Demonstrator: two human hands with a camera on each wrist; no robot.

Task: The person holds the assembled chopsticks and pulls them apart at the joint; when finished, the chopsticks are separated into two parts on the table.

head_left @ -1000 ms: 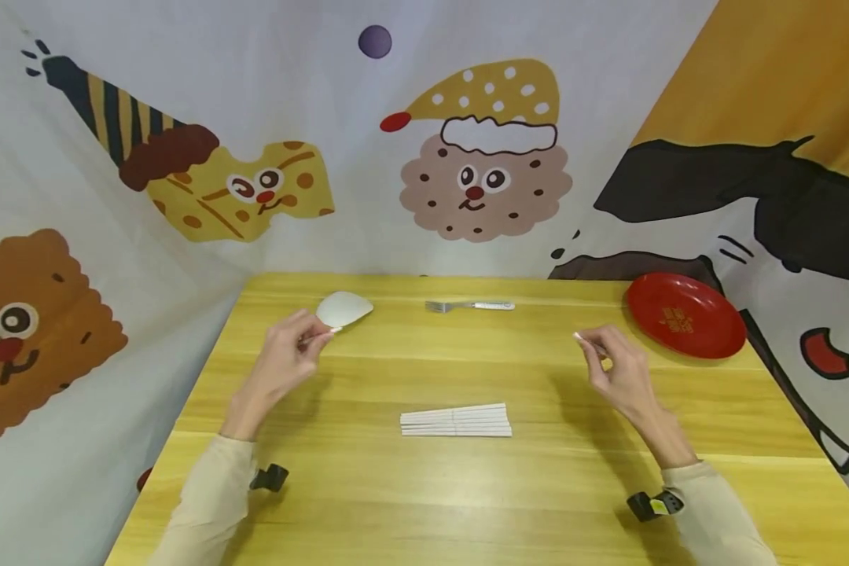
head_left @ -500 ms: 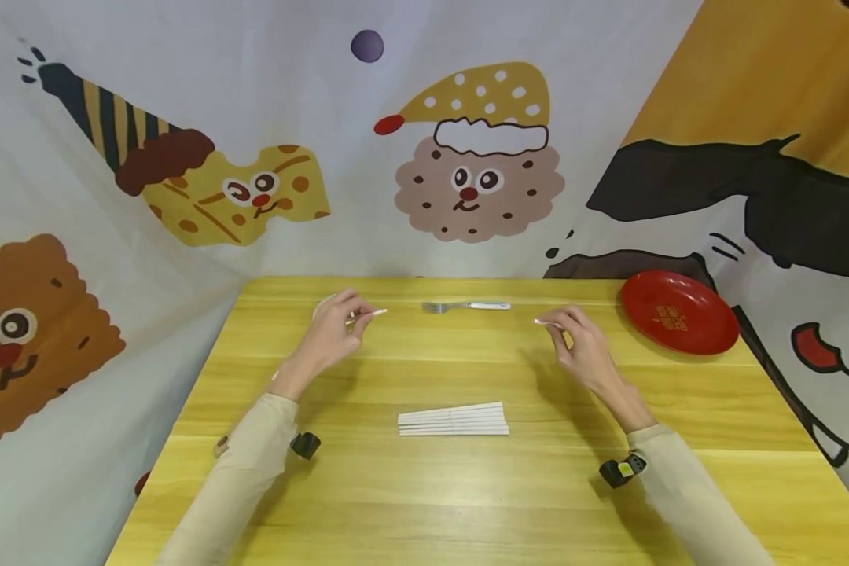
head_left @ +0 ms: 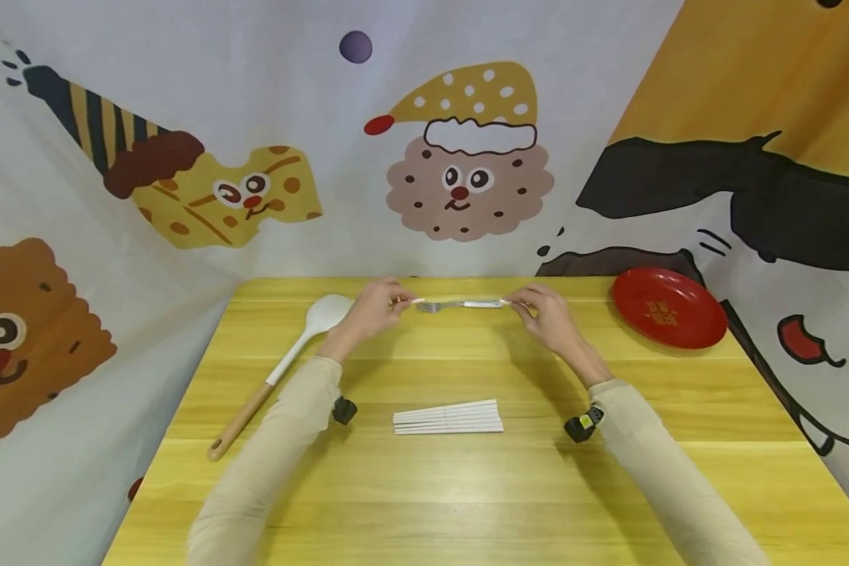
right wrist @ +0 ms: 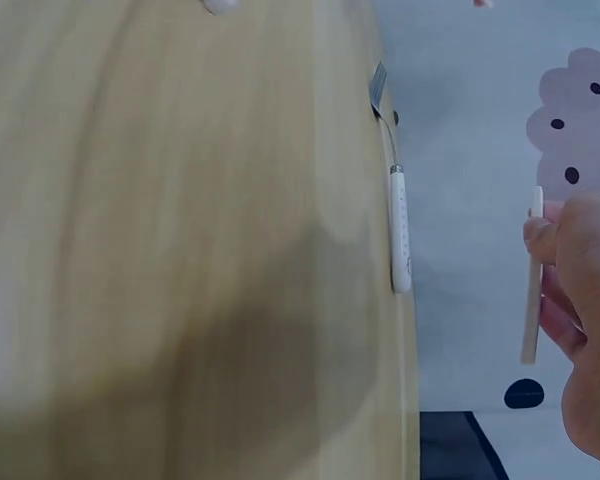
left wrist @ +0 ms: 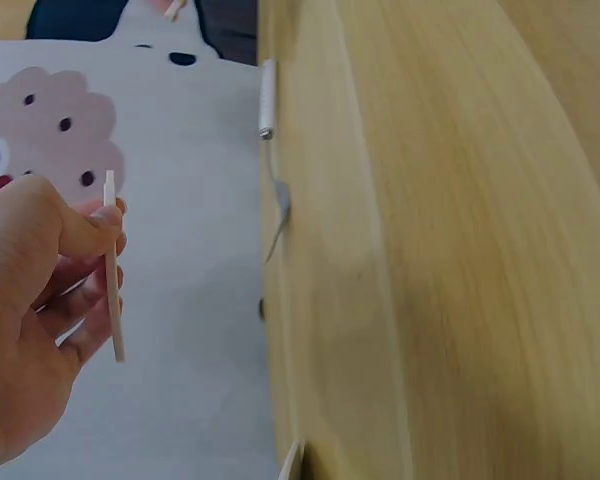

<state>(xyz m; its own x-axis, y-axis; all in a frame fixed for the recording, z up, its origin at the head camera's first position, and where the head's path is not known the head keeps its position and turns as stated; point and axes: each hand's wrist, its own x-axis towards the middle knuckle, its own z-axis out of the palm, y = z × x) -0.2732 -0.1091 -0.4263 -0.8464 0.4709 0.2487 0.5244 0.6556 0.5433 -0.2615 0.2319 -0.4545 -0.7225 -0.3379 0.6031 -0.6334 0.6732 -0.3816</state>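
Observation:
My left hand (head_left: 375,310) pinches a short, thin white stick (left wrist: 113,290) between thumb and fingertips. A similar stick (right wrist: 533,290) is pinched by my right hand (head_left: 548,316). Both hands are raised over the back of the table, one to either side of a fork (head_left: 481,304) with a white handle. In the head view the left stick tip appears near the fork's tines, the right near its handle end; the wrist views show both sticks apart from the fork. Nearer the front lies a fanned row of several thin white sticks (head_left: 449,417).
A white spatula (head_left: 286,362) with a wooden handle lies slantwise at the left, its head partly behind my left hand. The red plate (head_left: 700,318) with gold print sits at the back right corner. A cartoon-print cloth (head_left: 325,251) hangs behind the wooden table (head_left: 453,487).
Both hands have moved inward and toward the back, each still pinching its stick, and are now much closer together. The spatula's handle has come into view from behind the left arm.

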